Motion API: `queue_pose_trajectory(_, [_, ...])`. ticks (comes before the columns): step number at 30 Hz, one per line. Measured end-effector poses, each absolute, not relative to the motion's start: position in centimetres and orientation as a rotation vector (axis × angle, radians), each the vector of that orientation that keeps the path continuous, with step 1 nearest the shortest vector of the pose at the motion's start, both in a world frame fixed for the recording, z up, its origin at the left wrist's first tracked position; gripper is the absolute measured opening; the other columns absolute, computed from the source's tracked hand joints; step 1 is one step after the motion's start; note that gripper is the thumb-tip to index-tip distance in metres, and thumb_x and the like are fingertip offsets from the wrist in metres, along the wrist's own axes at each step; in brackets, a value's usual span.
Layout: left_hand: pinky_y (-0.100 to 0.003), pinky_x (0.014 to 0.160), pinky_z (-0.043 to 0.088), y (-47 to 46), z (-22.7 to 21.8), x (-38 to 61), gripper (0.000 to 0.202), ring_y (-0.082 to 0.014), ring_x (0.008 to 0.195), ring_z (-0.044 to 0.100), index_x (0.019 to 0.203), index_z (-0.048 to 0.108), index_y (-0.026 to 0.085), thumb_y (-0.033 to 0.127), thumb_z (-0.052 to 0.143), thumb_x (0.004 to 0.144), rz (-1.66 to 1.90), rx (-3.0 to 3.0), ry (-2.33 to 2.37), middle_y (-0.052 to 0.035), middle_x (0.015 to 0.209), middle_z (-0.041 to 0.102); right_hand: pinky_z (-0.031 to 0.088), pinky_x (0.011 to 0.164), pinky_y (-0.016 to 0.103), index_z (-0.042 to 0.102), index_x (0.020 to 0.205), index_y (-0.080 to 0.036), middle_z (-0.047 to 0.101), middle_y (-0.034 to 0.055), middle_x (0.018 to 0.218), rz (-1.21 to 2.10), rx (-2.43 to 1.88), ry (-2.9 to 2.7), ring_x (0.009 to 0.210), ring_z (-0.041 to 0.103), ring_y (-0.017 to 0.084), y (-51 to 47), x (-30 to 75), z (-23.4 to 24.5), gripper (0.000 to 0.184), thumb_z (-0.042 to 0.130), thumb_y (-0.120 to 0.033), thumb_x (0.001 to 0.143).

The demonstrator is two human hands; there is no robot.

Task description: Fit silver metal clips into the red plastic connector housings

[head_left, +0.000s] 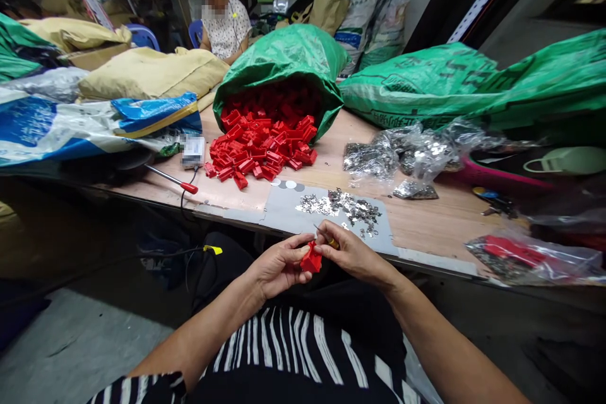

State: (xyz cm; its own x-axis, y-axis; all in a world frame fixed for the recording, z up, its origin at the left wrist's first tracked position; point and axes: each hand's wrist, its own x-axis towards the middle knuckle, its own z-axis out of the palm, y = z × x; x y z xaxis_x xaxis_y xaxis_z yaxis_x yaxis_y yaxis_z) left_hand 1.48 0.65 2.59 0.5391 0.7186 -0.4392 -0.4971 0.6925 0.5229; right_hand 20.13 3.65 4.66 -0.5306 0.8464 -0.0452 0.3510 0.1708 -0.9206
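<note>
My left hand point(279, 265) is closed round a small red plastic part point(311, 261), held just below the table's front edge. My right hand point(348, 251) pinches a thin tool with a yellow handle point(326, 237) and touches the same red part from the right. Above my hands, on a grey mat point(284, 205), lies a scatter of small shiny metal pieces point(343, 205). Farther back, a pile of red plastic parts point(262, 148) spills out of an open green sack point(284, 57).
A red-handled screwdriver point(173, 180) and a small white box point(193, 150) lie at the left of the wooden table point(426, 214). Clear bags of metal pieces point(407, 154) sit at the right, with more green sacks point(473, 82) behind. Another person point(222, 16) sits at the far end.
</note>
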Motion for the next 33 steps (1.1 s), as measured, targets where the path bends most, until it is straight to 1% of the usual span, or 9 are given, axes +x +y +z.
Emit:
queue_pose_trajectory(4, [-0.022, 0.053, 0.047, 0.7, 2.6, 1.7, 0.056, -0.0132, 0.058, 0.064, 0.131, 0.05, 0.015, 0.036, 0.067, 0.082, 0.759, 0.53, 0.751, -0.0096, 0.088, 0.068, 0.038, 0.061, 0.024, 0.044, 0.079, -0.02, 0.047, -0.0035, 0.074, 1.297, -1.167, -1.871, 0.067, 0.044, 0.012, 3.6, 20.6, 3.4, 0.021, 0.057, -0.035, 0.086])
queue_pose_trajectory(6, [-0.026, 0.058, 0.049, 0.6, 2.8, 1.7, 0.055, -0.0151, 0.063, 0.065, 0.13, 0.053, 0.016, 0.045, 0.062, 0.083, 0.819, 0.712, 0.847, -0.0105, 0.093, 0.069, 0.038, 0.063, 0.025, 0.045, 0.08, -0.02, 0.047, -0.0032, 0.074, 1.206, -1.23, -1.838, 0.068, 0.044, 0.012, 3.5, 21.0, 2.7, 0.022, 0.057, -0.037, 0.087])
queue_pose_trajectory(8, [-0.029, 0.071, 0.052, 0.3, 2.9, 1.8, 0.052, -0.0191, 0.081, 0.066, 0.123, 0.061, 0.019, 0.041, 0.07, 0.077, 0.934, 0.978, 0.941, -0.0104, 0.105, 0.068, 0.039, 0.065, 0.026, 0.046, 0.081, -0.02, 0.047, -0.0027, 0.075, 1.147, -1.281, -1.784, 0.069, 0.045, 0.013, 3.3, 21.2, 2.0, 0.024, 0.057, -0.04, 0.087])
queue_pose_trajectory(10, [-0.033, 0.089, 0.048, 0.0, 2.9, 1.9, 0.048, -0.0232, 0.1, 0.061, 0.116, 0.067, 0.023, 0.028, 0.077, 0.07, 1.04, 1.255, 0.984, -0.0086, 0.115, 0.066, 0.039, 0.066, 0.026, 0.045, 0.082, -0.021, 0.048, -0.0025, 0.076, 1.124, -1.308, -1.728, 0.07, 0.045, 0.013, 3.0, 21.2, 1.5, 0.026, 0.057, -0.043, 0.087])
queue_pose_trajectory(12, [-0.036, 0.099, 0.042, -0.2, 2.8, 1.9, 0.042, -0.0245, 0.107, 0.058, 0.112, 0.069, 0.025, 0.02, 0.075, 0.071, 1.115, 1.406, 1.01, -0.0075, 0.114, 0.067, 0.04, 0.067, 0.026, 0.046, 0.083, -0.021, 0.047, -0.0024, 0.076, 1.119, -1.308, -1.701, 0.071, 0.046, 0.014, 2.7, 20.9, 1.3, 0.027, 0.057, -0.045, 0.087])
queue_pose_trajectory(17, [-0.035, 0.095, 0.043, -0.4, 2.3, 1.6, 0.032, -0.0244, 0.1, 0.061, 0.105, 0.072, 0.026, 0.013, 0.067, 0.076, 1.158, 1.345, 1.027, -0.0064, 0.106, 0.07, 0.041, 0.064, 0.025, 0.047, 0.089, -0.022, 0.051, -0.001, 0.082, 1.329, -1.254, -1.608, 0.071, 0.049, 0.013, 2.3, 20.2, 1.8, 0.036, 0.065, -0.051, 0.079])
queue_pose_trajectory(21, [-0.035, 0.096, 0.042, -0.4, 2.1, 1.2, 0.034, -0.0246, 0.1, 0.061, 0.104, 0.073, 0.028, 0.012, 0.068, 0.075, 1.172, 1.391, 1.02, -0.0064, 0.106, 0.071, 0.027, 0.047, 0.02, 0.044, 0.095, -0.023, 0.047, -0.0062, 0.069, 1.684, -1.2, -1.427, 0.051, 0.035, 0.007, 2.3, 20.2, 2.3, 0.043, 0.069, -0.053, 0.077])
queue_pose_trajectory(26, [-0.036, 0.096, 0.038, -0.4, 1.9, 0.8, 0.032, -0.024, 0.094, 0.059, 0.103, 0.074, 0.029, 0.016, 0.071, 0.074, 1.166, 1.451, 1.03, -0.0068, 0.103, 0.072, 0.018, 0.045, 0.019, 0.042, 0.097, -0.024, 0.042, -0.0088, 0.064, 1.856, -1.115, -1.31, 0.048, 0.03, 0.005, 1.9, 20.3, 2.2, 0.044, 0.07, -0.051, 0.077])
queue_pose_trajectory(33, [-0.035, 0.097, 0.04, 0.0, 0.8, 0.2, 0.028, -0.0246, 0.097, 0.059, 0.096, 0.076, 0.024, 0.015, 0.076, 0.069, 1.161, 1.194, 0.945, -0.0093, 0.099, 0.072, 0.018, 0.044, 0.019, 0.044, 0.087, -0.022, 0.036, -0.009, 0.064, 1.931, -1.059, -1.216, 0.047, 0.027, 0.005, 2.0, 19.8, 2.0, 0.043, 0.073, -0.049, 0.073])
